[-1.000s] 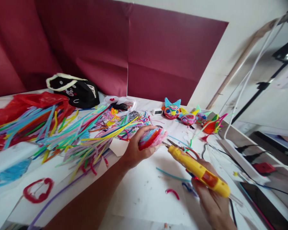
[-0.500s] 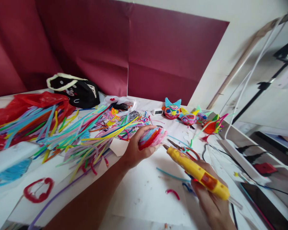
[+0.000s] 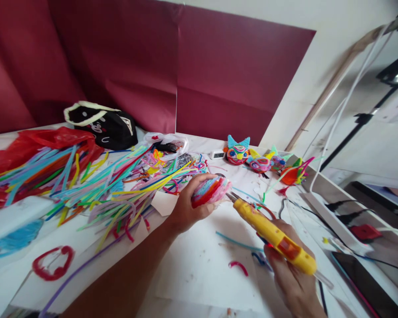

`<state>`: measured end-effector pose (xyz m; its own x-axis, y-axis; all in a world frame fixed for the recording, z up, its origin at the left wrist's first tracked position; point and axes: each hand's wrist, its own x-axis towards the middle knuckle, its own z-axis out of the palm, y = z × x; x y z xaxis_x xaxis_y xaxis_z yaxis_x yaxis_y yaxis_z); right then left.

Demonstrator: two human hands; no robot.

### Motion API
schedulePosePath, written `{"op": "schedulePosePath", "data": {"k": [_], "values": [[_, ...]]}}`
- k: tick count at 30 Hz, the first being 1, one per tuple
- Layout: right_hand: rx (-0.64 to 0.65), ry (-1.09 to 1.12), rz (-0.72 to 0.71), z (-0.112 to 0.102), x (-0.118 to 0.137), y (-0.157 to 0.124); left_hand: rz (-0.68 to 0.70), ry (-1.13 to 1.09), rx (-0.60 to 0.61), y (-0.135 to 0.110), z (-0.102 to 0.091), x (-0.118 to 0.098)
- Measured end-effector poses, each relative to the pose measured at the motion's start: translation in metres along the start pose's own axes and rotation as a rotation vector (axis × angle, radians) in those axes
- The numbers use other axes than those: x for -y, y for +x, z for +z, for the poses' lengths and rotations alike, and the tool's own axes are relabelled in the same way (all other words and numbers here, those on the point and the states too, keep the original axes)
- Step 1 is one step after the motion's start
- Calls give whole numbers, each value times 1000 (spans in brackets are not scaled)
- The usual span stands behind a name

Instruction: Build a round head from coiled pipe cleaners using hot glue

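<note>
My left hand (image 3: 187, 207) grips a round coiled pipe-cleaner piece (image 3: 210, 191) in pink, red and blue, held above the white table (image 3: 199, 265). My right hand (image 3: 290, 276) is wrapped round a yellow glue gun (image 3: 273, 236). The gun's metal tip touches the coil's right edge. Loose pipe cleaners (image 3: 119, 185) in many colours lie spread to the left of the coil.
Finished pipe-cleaner cat faces (image 3: 238, 151) stand at the back right beside a small white clock (image 3: 217, 154). A black bag (image 3: 101, 125) and a red plastic bag (image 3: 36, 145) sit at the back left. A white power strip (image 3: 331, 221) and cables run along the right edge.
The glue gun's tip has moved up slightly and now meets the coil's edge. My left hand and the coil have stayed in place.
</note>
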<state>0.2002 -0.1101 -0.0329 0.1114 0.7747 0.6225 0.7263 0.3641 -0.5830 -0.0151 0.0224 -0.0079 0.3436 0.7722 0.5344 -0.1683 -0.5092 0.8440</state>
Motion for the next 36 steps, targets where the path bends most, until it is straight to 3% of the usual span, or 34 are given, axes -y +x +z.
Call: {"op": "schedulePosePath", "data": {"k": [10, 15, 20, 24, 27, 30, 33, 36], "values": [[-69, 39, 55, 12, 10, 12, -34, 30, -97, 0, -1, 5], [151, -53, -51, 25, 4, 15, 140, 205, -230, 4, -6, -5], [427, -138, 6, 46, -6, 5, 277, 280, -301, 4, -9, -10], [571, -108, 19, 45, 1, 3, 327, 270, -292, 4, -8, -11], [522, 66, 52, 34, 21, 14, 367, 271, -271, 3, -7, -11], [369, 340, 234, 29, 45, 34, 415, 268, -235, 2, -4, -11], [254, 622, 351, 34, 62, 53, 427, 257, -203, 0, 0, -11], [144, 794, 329, 45, 68, 63, 413, 257, -184, -1, 3, -12]]}}
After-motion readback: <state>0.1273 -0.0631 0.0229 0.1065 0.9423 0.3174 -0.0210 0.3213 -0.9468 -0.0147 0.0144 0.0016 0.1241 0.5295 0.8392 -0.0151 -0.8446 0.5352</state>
